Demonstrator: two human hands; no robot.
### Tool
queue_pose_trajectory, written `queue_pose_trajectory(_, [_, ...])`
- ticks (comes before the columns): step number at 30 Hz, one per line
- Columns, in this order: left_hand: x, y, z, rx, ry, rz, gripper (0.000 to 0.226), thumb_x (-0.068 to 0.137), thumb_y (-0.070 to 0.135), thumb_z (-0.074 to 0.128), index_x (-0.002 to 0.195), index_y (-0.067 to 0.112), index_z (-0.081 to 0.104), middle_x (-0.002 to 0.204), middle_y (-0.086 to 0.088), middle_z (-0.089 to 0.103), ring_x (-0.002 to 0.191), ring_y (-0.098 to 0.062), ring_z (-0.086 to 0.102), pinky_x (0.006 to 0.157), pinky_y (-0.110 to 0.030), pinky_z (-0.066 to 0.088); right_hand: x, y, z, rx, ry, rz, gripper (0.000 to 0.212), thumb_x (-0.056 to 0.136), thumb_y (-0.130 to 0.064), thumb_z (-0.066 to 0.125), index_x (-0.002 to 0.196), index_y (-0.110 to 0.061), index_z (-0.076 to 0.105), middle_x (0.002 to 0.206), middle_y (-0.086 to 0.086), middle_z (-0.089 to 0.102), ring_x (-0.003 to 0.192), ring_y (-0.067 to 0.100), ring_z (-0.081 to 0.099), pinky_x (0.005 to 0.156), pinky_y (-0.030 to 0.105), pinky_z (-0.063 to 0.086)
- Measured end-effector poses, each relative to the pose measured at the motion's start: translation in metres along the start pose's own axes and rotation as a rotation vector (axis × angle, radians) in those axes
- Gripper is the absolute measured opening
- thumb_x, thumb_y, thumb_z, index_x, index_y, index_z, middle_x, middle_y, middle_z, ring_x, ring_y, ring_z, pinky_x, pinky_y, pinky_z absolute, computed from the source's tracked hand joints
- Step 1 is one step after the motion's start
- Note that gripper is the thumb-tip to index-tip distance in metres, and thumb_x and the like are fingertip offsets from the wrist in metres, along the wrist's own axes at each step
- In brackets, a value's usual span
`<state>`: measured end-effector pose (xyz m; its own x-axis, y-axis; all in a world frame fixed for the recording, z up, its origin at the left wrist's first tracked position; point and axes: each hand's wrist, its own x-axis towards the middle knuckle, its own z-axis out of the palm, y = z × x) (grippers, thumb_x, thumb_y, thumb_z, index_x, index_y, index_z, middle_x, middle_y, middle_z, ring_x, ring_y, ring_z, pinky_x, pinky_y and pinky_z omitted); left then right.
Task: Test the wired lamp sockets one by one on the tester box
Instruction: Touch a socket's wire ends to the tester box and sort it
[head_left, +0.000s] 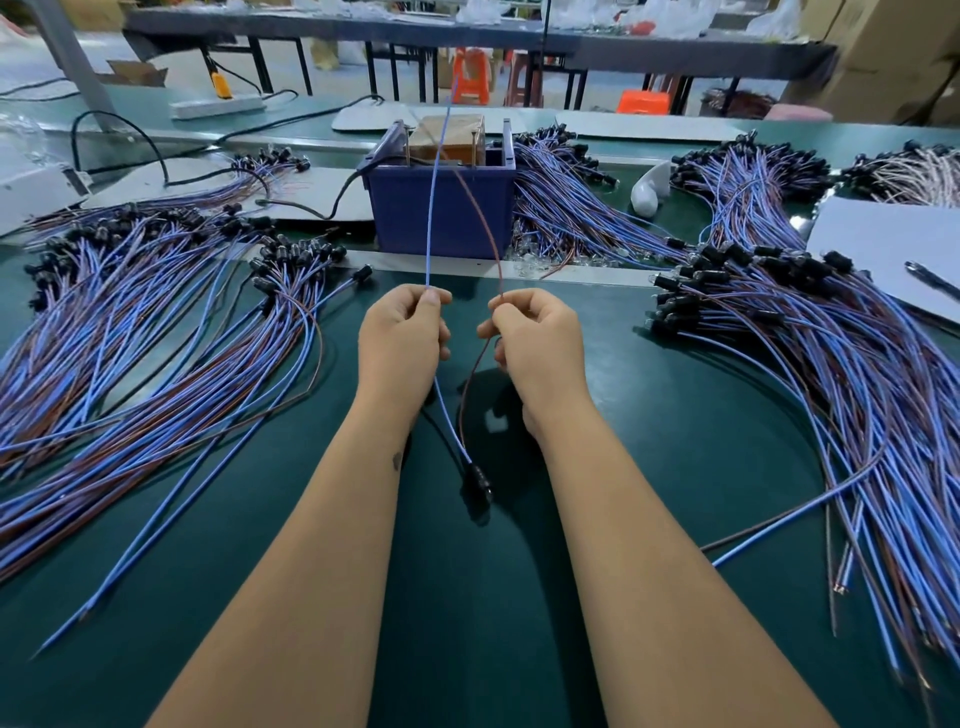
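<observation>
My left hand (402, 343) pinches a blue wire (432, 208) that runs upward past the tester box (441, 208), a blue plastic bin with a brown block and metal rods on top. The brown wire (480, 208) is pinched by my right hand (537, 345) and arcs up toward the box's top. Both wires drop between my wrists to one black lamp socket (478, 486) hanging low over the green table mat (675, 441). Whether the wire ends touch the box's contacts I cannot tell.
Large heaps of wired sockets lie on the left (156, 322) and on the right (805, 353), with more behind the box (571, 202). A black cable (322, 208) runs from the box to a power strip (218, 106). White sheets (893, 249) lie at the right.
</observation>
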<state>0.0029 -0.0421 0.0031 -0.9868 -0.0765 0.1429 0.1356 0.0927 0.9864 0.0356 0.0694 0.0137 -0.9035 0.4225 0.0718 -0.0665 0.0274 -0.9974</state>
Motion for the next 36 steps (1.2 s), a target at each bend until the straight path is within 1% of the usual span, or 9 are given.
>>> queue_pose_trajectory(3, [-0.0008, 0.0013, 0.0007, -0.015, 0.023, -0.006, 0.024, 0.102, 0.019, 0.044, 0.09, 0.02, 0.065, 0.05, 0.013, 0.051, 0.048, -0.003, 0.046, 0.051, -0.019, 0.044, 0.0006, -0.0021, -0.0008, 0.064, -0.007, 0.049, 0.023, 0.087, -0.001, 0.045, 0.087, -0.017, 0.062, 0.064, 0.001, 0.06, 0.054, 0.011, 0.044, 0.051, 0.021, 0.035])
queue_pose_trajectory(6, [-0.0004, 0.0032, -0.0008, -0.049, 0.058, -0.025, 0.024, 0.1, 0.019, 0.044, 0.088, 0.02, 0.065, 0.05, 0.012, 0.045, 0.047, -0.008, 0.039, 0.049, -0.023, 0.036, 0.0011, -0.0034, -0.0015, 0.077, -0.008, 0.074, 0.028, 0.088, 0.001, 0.042, 0.084, -0.017, 0.063, 0.063, 0.001, 0.054, 0.05, 0.008, 0.041, 0.043, 0.016, 0.031])
queue_pose_trajectory(10, [0.0001, 0.005, -0.003, -0.133, 0.104, -0.058, 0.025, 0.1, 0.017, 0.044, 0.084, 0.019, 0.063, 0.051, 0.011, 0.04, 0.048, -0.01, 0.032, 0.049, -0.025, 0.029, 0.0007, -0.0022, -0.0002, 0.048, 0.005, 0.063, 0.025, 0.092, -0.004, 0.045, 0.085, -0.019, 0.064, 0.063, -0.002, 0.053, 0.052, 0.009, 0.04, 0.05, 0.021, 0.031])
queue_pose_trajectory(12, [-0.0013, 0.005, -0.0035, -0.159, 0.113, -0.054, 0.025, 0.1, 0.017, 0.044, 0.084, 0.019, 0.064, 0.051, 0.012, 0.041, 0.047, -0.008, 0.035, 0.049, -0.023, 0.032, 0.0003, -0.0019, -0.0004, 0.048, 0.01, 0.061, 0.024, 0.092, -0.006, 0.046, 0.085, -0.019, 0.064, 0.064, -0.002, 0.053, 0.053, 0.01, 0.04, 0.052, 0.022, 0.032])
queue_pose_trajectory(15, [-0.004, 0.0036, -0.0033, -0.146, 0.114, -0.034, 0.025, 0.099, 0.018, 0.046, 0.086, 0.021, 0.067, 0.053, 0.012, 0.045, 0.049, -0.006, 0.043, 0.055, -0.022, 0.042, 0.0001, -0.0036, -0.0026, 0.097, 0.007, 0.073, 0.023, 0.092, -0.006, 0.047, 0.085, -0.018, 0.066, 0.065, 0.0, 0.052, 0.053, 0.009, 0.041, 0.046, 0.017, 0.032])
queue_pose_trajectory(18, [-0.0041, 0.0037, -0.0035, -0.151, 0.117, -0.04, 0.025, 0.098, 0.019, 0.049, 0.086, 0.025, 0.069, 0.052, 0.014, 0.048, 0.05, -0.004, 0.048, 0.06, -0.023, 0.046, -0.0003, -0.0051, -0.0027, 0.16, 0.014, 0.066, 0.021, 0.096, -0.012, 0.05, 0.086, -0.017, 0.068, 0.063, -0.002, 0.051, 0.05, 0.007, 0.041, 0.043, 0.015, 0.033])
queue_pose_trajectory(22, [-0.0034, 0.0046, -0.0046, -0.172, 0.138, -0.037, 0.024, 0.098, 0.019, 0.05, 0.087, 0.025, 0.07, 0.053, 0.015, 0.051, 0.051, -0.003, 0.05, 0.059, -0.021, 0.045, -0.0003, -0.0026, -0.0023, 0.094, 0.078, 0.038, 0.019, 0.098, -0.019, 0.053, 0.091, -0.016, 0.071, 0.063, -0.003, 0.053, 0.055, 0.008, 0.044, 0.058, 0.023, 0.039])
queue_pose_trajectory(31, [0.0, 0.0039, -0.0079, -0.259, 0.202, -0.068, 0.025, 0.1, 0.015, 0.048, 0.088, 0.022, 0.068, 0.052, 0.014, 0.053, 0.05, -0.004, 0.052, 0.051, -0.017, 0.045, 0.0004, -0.0039, -0.0044, 0.173, 0.14, 0.076, 0.017, 0.098, -0.016, 0.055, 0.085, -0.018, 0.066, 0.062, -0.001, 0.055, 0.05, 0.008, 0.044, 0.05, 0.018, 0.039])
queue_pose_trajectory(36, [0.0034, 0.0026, -0.0085, -0.282, 0.208, -0.096, 0.024, 0.101, 0.011, 0.043, 0.089, 0.018, 0.063, 0.055, 0.011, 0.055, 0.049, -0.005, 0.055, 0.05, -0.017, 0.045, 0.0024, -0.0043, -0.0047, 0.214, 0.16, 0.102, 0.014, 0.098, -0.013, 0.053, 0.092, -0.019, 0.064, 0.062, 0.0, 0.055, 0.045, 0.005, 0.044, 0.045, 0.015, 0.038])
